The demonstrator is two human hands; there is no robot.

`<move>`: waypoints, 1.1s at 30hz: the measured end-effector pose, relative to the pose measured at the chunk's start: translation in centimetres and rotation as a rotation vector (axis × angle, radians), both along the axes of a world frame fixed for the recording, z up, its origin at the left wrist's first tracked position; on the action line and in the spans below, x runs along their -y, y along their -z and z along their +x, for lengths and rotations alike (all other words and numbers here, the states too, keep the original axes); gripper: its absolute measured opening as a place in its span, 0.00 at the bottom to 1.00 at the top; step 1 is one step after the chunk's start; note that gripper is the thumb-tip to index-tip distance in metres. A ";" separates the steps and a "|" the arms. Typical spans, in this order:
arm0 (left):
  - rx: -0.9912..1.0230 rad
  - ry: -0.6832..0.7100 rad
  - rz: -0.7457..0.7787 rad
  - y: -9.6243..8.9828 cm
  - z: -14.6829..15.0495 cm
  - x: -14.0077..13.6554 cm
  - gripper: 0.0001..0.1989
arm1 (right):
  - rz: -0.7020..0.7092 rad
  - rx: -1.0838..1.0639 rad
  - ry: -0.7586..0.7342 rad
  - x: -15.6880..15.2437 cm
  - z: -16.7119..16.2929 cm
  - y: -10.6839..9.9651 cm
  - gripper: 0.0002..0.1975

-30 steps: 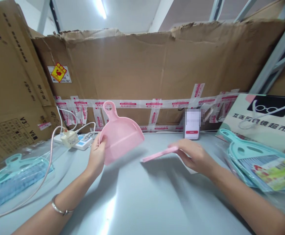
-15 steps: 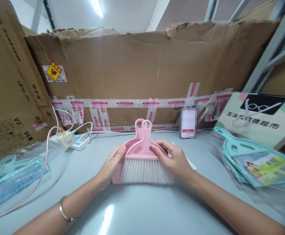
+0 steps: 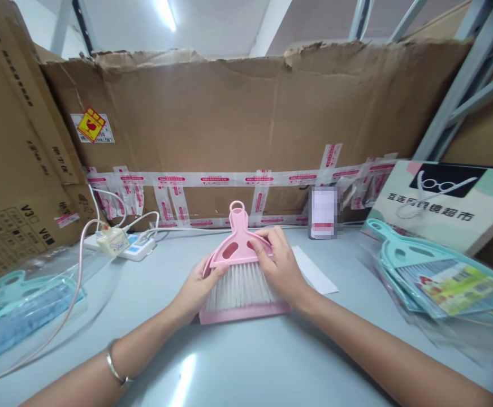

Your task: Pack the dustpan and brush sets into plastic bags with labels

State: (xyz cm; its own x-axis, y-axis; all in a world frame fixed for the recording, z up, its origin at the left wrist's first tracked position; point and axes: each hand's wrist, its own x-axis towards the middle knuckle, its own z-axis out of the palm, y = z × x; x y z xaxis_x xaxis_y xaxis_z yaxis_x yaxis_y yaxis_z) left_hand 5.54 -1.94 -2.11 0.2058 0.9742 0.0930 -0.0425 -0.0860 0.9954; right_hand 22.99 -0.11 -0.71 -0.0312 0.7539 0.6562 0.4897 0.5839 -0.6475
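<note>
A pink hand brush (image 3: pixel 241 251) with white bristles lies against a pink dustpan (image 3: pixel 246 314), both upright-tilted with handles pointing away from me. The dustpan's front lip shows below the bristles, and the two handles nearly line up. My left hand (image 3: pixel 196 287) is closed on the dustpan's left side, its thumb resting on the brush's lower left corner. My right hand (image 3: pixel 284 267) grips the brush's right side with the thumb on its front face. Its other fingers curl over the far edge; whether they also hold the dustpan is hidden.
Bagged turquoise brush-and-dustpan sets (image 3: pixel 437 265) lie on the right, another bagged set (image 3: pixel 13 305) on the left. A power strip (image 3: pixel 140 247) with cables, a phone (image 3: pixel 324 212), a white paper (image 3: pixel 316 271) and a carton bag (image 3: pixel 441 198) stand or lie around. Cardboard (image 3: pixel 229 113) walls the back.
The brush has shifted left and up over the dustpan, so its handle now overlaps the dustpan's handle and the pan's front lip shows. My right hand moved left with it.
</note>
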 end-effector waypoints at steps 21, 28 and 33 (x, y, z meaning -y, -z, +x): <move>0.183 -0.151 -0.318 -0.4 0.0 0.5 0.15 | -0.754 -0.303 -0.295 -0.3 2.1 0.6 0.23; 0.099 0.022 -0.452 -1.1 -1.0 0.3 0.14 | -0.894 -0.389 -0.397 1.1 2.3 0.8 0.14; 0.029 0.152 -0.426 -1.7 -1.3 0.2 0.20 | -0.904 -0.350 -0.386 1.9 2.0 0.4 0.13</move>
State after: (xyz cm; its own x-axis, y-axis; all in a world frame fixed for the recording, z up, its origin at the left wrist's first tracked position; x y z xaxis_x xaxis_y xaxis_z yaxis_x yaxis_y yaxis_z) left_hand 4.27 -2.09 -0.38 0.3531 0.8854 -0.3023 -0.0509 0.3408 0.9388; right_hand 25.02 -1.99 -1.09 -0.2912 0.9480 -0.1288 0.0740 -0.1119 -0.9910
